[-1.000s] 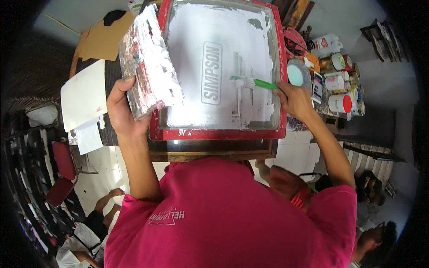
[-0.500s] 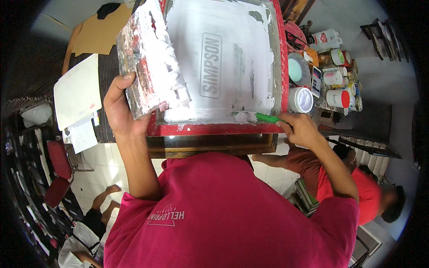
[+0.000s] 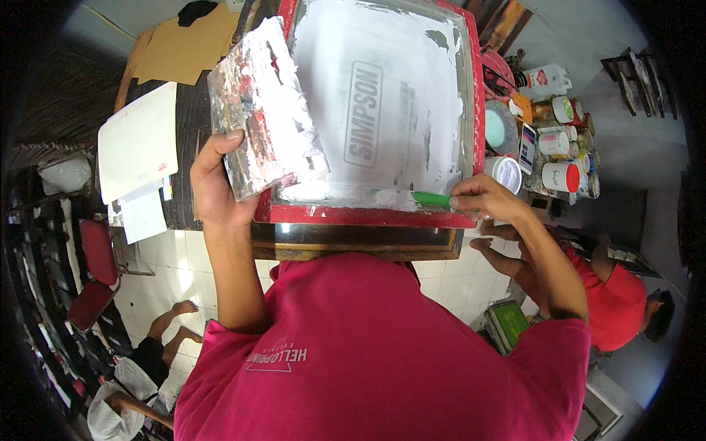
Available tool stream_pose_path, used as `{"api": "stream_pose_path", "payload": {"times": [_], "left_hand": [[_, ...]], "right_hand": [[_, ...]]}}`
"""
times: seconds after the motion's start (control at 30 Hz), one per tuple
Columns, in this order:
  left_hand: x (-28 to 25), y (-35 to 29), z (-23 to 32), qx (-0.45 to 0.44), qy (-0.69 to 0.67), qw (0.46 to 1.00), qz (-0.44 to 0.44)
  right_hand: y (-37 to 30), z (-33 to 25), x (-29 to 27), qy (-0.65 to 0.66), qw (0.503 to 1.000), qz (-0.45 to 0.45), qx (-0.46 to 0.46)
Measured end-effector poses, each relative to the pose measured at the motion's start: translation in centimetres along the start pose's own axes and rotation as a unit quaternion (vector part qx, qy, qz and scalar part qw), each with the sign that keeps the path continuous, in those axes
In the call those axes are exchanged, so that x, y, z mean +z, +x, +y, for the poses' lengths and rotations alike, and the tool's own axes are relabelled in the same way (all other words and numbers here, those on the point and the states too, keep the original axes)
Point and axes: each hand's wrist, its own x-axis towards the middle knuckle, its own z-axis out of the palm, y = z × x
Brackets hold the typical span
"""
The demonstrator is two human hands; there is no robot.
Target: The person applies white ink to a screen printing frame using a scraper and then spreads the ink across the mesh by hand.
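Note:
A silk-screen frame point(image 3: 331, 216) with red edges lies in front of me, its mesh point(image 3: 323, 88) smeared with white ink around a grey lettered design in a rounded outline. My left hand point(image 3: 224, 180) grips a squeegee point(image 3: 246, 125), a paint-crusted board tilted over the frame's left side, its right edge thick with white ink. In my right hand point(image 3: 489, 200) is a green-handled spatula point(image 3: 431, 199), held low across the near right part of the screen. Its blade is hard to make out against the white ink.
An open white tub point(image 3: 506, 175), a phone point(image 3: 527, 149) and several paint pots point(image 3: 560, 177) stand to the right. White sheets point(image 3: 140, 143) and brown cardboard point(image 3: 184, 48) lie at the left. One person in red point(image 3: 618, 305) sits at the lower right; another person's legs point(image 3: 175, 331) show lower left.
My right hand and the spatula have moved a little right along the screen's near edge. The white ink lump at the blade no longer shows. The left hand still holds the squeegee.

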Motion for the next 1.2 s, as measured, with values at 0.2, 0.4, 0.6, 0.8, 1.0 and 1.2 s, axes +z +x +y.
{"api": "stream_pose_path", "payload": {"times": [0.2, 0.4, 0.6, 0.8, 1.0, 1.2], "left_hand": [[0.1, 0.2, -0.5, 0.008, 0.039, 0.999, 0.023], [2.0, 0.7, -2.1, -0.060, -0.011, 0.998, -0.002], [4.3, 0.7, -3.1, -0.114, -0.057, 0.991, -0.045], [4.7, 0.8, -2.8, -0.109, -0.096, 0.988, -0.059], [4.4, 0.7, -1.5, -0.088, -0.066, 0.992, -0.060], [2.5, -0.1, 0.9, -0.018, -0.005, 0.998, -0.054]], "right_hand": [[-1.4, -2.2, 2.2, 0.115, 0.982, 0.079, -0.130], [0.4, -5.0, 8.2, 0.054, 0.862, 0.289, -0.412], [4.5, -4.3, 11.6, 0.046, 0.803, 0.377, -0.460], [4.6, -2.6, 11.8, 0.009, 0.809, 0.396, -0.435], [3.1, 0.0, 9.8, -0.072, 0.794, 0.418, -0.436], [-4.4, 1.9, 4.8, -0.148, 0.904, 0.375, -0.143]]}}
